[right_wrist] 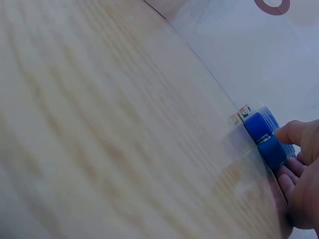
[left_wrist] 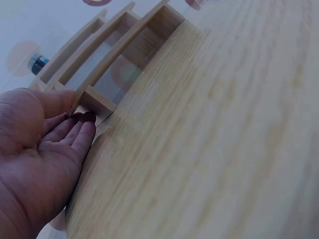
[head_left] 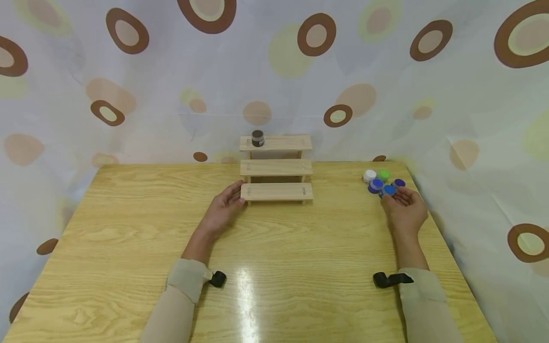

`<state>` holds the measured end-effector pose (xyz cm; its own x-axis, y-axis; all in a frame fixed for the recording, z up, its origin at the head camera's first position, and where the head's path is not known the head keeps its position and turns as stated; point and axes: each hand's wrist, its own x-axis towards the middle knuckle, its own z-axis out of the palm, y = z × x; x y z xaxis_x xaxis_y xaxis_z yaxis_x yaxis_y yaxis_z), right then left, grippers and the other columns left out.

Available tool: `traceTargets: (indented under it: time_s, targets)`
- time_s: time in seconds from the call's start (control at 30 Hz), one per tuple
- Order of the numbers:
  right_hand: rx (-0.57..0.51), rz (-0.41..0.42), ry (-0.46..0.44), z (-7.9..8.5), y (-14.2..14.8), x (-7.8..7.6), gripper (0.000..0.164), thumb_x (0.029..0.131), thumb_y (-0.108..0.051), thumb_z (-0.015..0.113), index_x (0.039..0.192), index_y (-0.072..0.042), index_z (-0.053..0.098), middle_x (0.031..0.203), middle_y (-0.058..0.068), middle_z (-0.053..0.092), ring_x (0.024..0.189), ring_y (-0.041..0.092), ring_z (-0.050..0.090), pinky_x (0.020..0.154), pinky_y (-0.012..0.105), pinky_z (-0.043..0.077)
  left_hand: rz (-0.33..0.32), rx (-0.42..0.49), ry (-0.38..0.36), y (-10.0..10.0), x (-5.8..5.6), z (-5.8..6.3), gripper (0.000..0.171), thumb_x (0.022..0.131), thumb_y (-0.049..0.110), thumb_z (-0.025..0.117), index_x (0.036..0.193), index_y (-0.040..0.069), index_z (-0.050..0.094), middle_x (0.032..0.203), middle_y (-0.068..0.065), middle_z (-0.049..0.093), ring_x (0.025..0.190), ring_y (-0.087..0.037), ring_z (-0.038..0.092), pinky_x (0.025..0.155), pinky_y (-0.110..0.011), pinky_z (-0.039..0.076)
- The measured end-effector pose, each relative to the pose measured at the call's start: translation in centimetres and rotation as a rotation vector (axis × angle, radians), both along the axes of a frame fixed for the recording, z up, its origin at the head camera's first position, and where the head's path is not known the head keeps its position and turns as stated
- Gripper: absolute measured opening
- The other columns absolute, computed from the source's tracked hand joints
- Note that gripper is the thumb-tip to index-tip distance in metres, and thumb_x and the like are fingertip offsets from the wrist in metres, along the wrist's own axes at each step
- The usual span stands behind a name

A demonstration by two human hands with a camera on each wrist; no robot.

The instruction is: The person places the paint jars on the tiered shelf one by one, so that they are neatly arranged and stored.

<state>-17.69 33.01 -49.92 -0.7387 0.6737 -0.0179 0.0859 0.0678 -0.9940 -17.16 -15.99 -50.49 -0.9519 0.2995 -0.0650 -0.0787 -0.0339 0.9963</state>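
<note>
A three-step wooden display rack (head_left: 276, 191) stands near the back of the table, a dark-lidded jar (head_left: 258, 138) on the left of its top step. My left hand (head_left: 224, 206) grips the left end of the lowest step; in the left wrist view the thumb (left_wrist: 57, 102) lies against the board's end and the fingers curl below. At the right, my right hand (head_left: 405, 209) pinches a small jar with a light-blue lid (head_left: 388, 191) between thumb and fingers. Close around it are jars with a royal-blue lid (head_left: 376, 185), a dark purple lid (head_left: 399, 183), a white lid (head_left: 369, 176) and a green lid (head_left: 383, 175).
The wood-grain table (head_left: 300, 267) reaches back to a wall covering (head_left: 171, 71) with brown and beige ovals. The jar cluster sits near the table's right edge. A small black camera is strapped at each wrist, over beige sleeves (head_left: 171, 309).
</note>
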Motion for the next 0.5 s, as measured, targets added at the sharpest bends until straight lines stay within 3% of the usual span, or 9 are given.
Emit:
traceTargets:
  time_s: [0.5]
  targets:
    - [0.128,0.022,-0.026,-0.25,-0.03,-0.17,0.042,0.084,-0.004,0.089,0.122,0.002,0.073,0.104,-0.001,0.071,0.089,0.004,0.067,0.079,0.01,0.054,0.002,0.018,-0.01,-0.09,-0.17,0.05,0.064,0.111,0.011,0.057,0.168,0.01,0.028,0.169,-0.01,0.035,0.154,-0.025,0.039,0.116,-0.027,0.044]
